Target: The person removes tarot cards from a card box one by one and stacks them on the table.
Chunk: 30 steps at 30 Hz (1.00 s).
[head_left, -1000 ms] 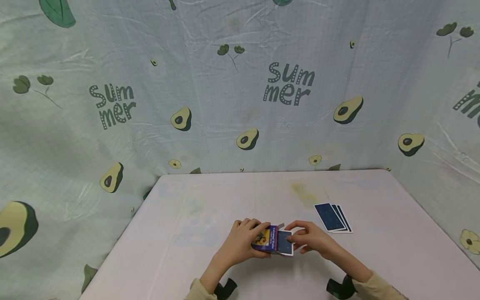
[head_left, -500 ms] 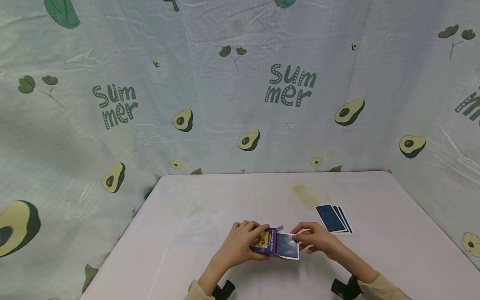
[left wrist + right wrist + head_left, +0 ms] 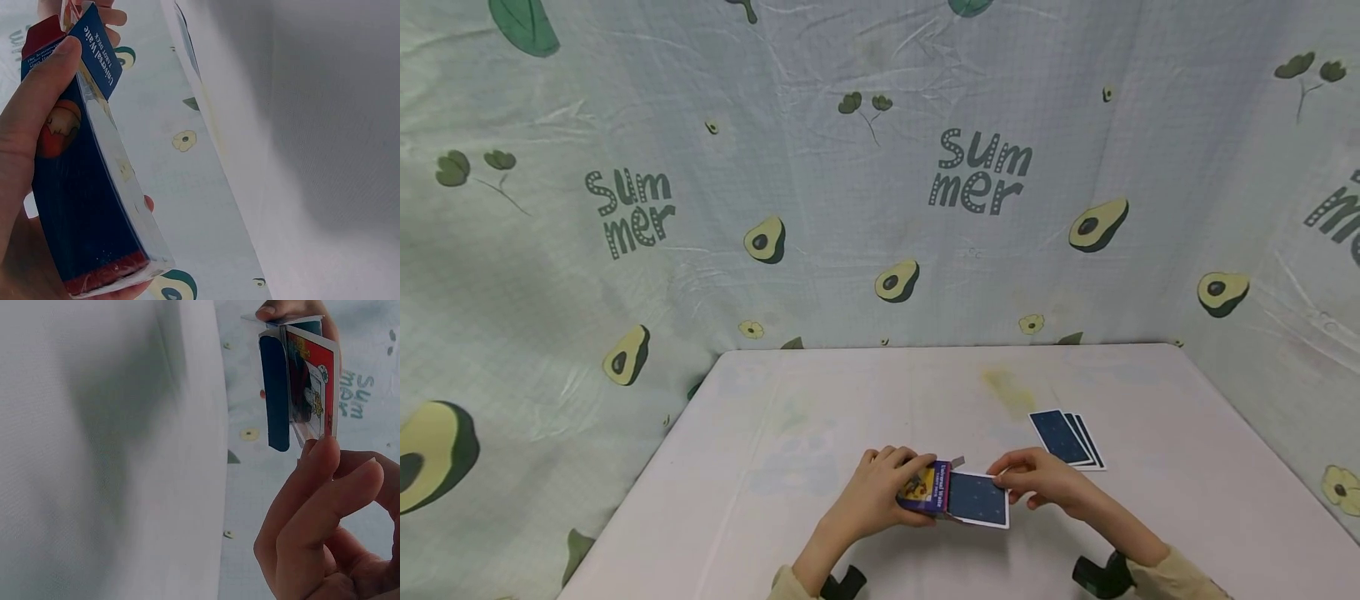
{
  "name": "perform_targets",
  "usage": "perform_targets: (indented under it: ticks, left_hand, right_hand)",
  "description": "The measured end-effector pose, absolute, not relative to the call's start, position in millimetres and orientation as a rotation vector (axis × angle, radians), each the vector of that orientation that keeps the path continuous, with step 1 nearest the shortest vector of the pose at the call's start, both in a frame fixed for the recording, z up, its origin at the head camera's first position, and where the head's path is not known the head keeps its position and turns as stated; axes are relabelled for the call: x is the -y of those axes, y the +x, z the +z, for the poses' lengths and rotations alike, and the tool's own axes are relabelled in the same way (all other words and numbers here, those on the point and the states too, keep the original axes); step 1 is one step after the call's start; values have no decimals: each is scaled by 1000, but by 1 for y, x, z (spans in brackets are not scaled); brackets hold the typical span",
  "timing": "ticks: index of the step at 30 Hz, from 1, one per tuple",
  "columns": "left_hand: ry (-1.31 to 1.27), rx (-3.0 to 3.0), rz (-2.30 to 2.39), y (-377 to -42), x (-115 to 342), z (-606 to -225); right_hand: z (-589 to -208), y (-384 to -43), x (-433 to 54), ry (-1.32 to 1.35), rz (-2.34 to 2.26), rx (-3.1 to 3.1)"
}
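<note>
My left hand (image 3: pixel 882 490) grips a purple and yellow tarot card box (image 3: pixel 925 487), whose side flap reads "Universal Waite Tarot Deck" in the left wrist view. Out of the box's right-hand open end sticks a dark blue-backed tarot card (image 3: pixel 979 500), most of its length showing. My right hand (image 3: pixel 1037 479) pinches that card at its far right corner between thumb and fingers. From the right wrist side, the card's printed face (image 3: pixel 315 387) shows red with a figure, beside the blue box flap (image 3: pixel 275 394).
Several dark blue-backed cards (image 3: pixel 1066 439) lie fanned on the white table (image 3: pixel 820 400), beyond my right hand. A pale cloth (image 3: pixel 820 167) printed with avocados hangs behind and along the sides of the table.
My right hand has moved to the right, drawing the card farther out of the box. The left hand still grips the box and has shifted slightly nearer. The fanned cards stay put.
</note>
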<state>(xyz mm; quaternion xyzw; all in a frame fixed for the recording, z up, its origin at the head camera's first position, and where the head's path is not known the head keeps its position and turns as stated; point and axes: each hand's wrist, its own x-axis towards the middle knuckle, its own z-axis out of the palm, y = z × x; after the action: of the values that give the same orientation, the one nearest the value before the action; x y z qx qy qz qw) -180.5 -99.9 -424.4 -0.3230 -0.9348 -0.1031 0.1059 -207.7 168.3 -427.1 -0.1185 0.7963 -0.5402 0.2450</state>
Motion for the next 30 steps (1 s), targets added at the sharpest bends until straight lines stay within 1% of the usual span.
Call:
perform_targets:
  ticks: [19,30]
  left_hand:
    - [-952,2717,-304,-181,105,-426]
    - [-924,2727,-279,-178,109,-426]
  right_hand:
    - [-427,-205,-193,-378,-1462,-2118]
    - [-429,-206,-204,-321,-1460,-2149]
